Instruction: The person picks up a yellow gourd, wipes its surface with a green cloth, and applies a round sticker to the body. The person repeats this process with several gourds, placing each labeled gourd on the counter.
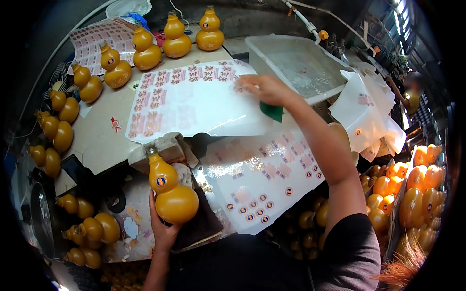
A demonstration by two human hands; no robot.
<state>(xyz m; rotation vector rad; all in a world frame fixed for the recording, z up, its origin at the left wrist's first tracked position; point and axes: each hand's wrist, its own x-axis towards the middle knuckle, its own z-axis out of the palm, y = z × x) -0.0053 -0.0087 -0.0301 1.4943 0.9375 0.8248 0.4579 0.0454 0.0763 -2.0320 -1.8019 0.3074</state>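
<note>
Here the left hand (164, 228) grips a gourd-shaped yellow bottle (170, 190) from below, fingers wrapped round its lower bulb, at seven o'clock. The right hand (264, 89) rests at one o'clock on a sticker sheet (194, 99), fingers pinched narrow at its edge over a green sponge (272, 111), beside a water tub (301, 65).

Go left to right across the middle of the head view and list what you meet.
Gourd bottles at the left edge → sticker sheet → right hand → white tub → bin of bottles.
</note>
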